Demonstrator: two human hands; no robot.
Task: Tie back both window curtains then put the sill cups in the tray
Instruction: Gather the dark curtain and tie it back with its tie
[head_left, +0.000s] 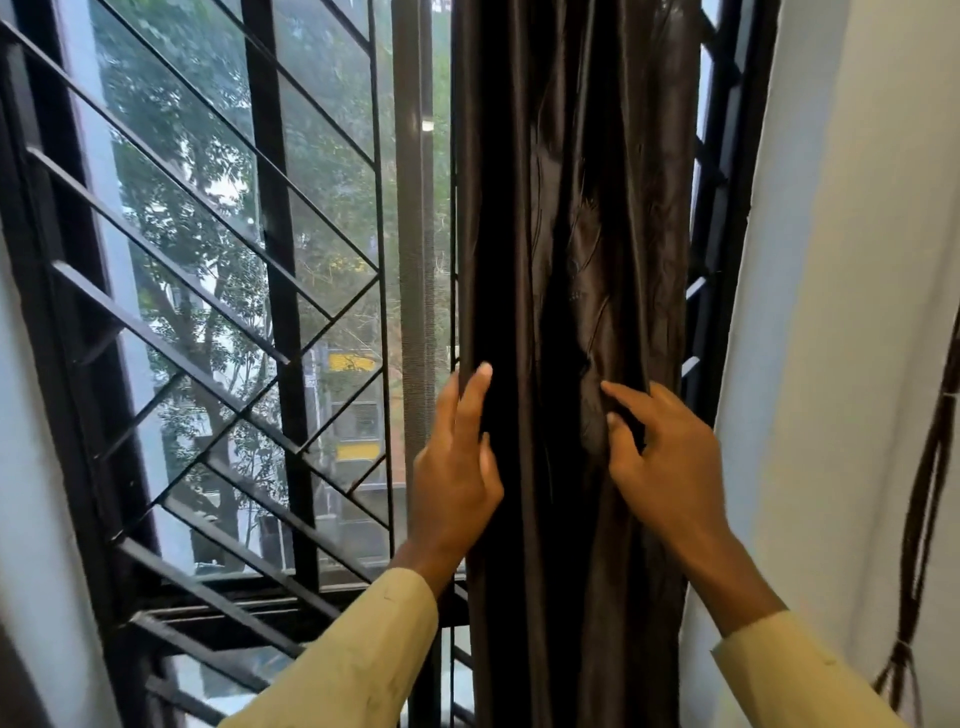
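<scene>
This looks like a room in a home. It has a barred window (218, 312), a dark curtain (571, 260) and a white wall (841, 312).

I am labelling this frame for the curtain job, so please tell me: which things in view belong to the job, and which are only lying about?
Job:
dark curtain
left hand, on its edge
right hand, pinching a fold

Only there:
window grille
white wall
hanging cords

No cups or tray in view.

The dark curtain (571, 208) runs off the top and bottom edges and hides part of the window grille (208, 312). The right hand (670, 462) has its outer fingers lost among the folds. Both sleeves (363, 660) are cut off by the bottom edge.
</scene>
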